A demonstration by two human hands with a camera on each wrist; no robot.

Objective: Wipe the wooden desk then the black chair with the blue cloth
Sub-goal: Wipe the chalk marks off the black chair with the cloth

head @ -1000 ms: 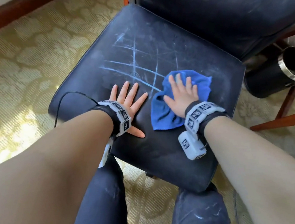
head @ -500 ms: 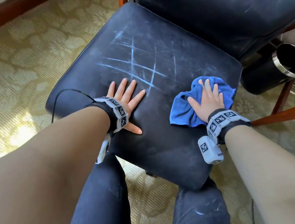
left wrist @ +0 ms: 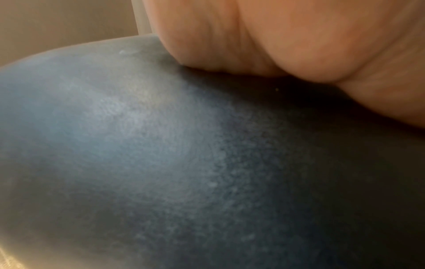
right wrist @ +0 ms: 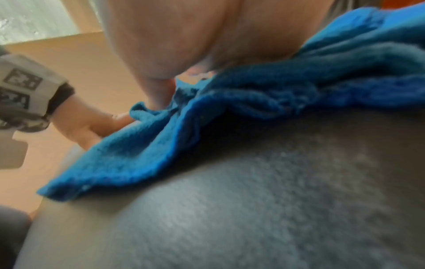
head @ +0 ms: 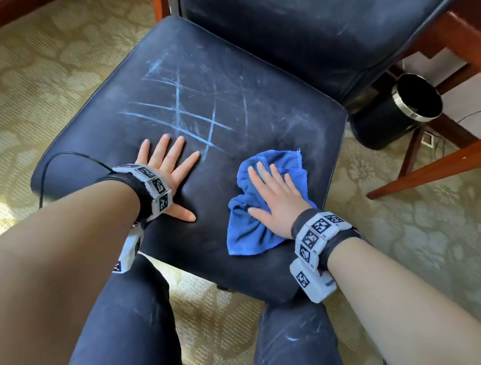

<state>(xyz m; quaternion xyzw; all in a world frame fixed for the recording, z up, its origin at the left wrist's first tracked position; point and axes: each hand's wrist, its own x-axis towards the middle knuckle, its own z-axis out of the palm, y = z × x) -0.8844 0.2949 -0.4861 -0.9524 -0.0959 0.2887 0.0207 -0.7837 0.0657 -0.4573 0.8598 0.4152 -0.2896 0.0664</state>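
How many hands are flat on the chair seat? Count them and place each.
2. The left hand lies spread on the bare black chair seat, near its front left. The right hand presses flat on the blue cloth, front right. None looks hidden.

Words: I can't read any words, on anything.
Numbers: I can't see any numbers.
Brand names: none that I can read.
Left wrist band point(head: 154, 187): black and white square code patterns, not letters.
Right wrist band point(head: 316, 234): the same kind of square code patterns. No words on it.
Black chair seat point(head: 224, 76): pale blue chalk lines point(head: 180, 112) that cross like a grid. They don't spell anything.
Blue cloth point(head: 255, 233): no tag or label that I can see.
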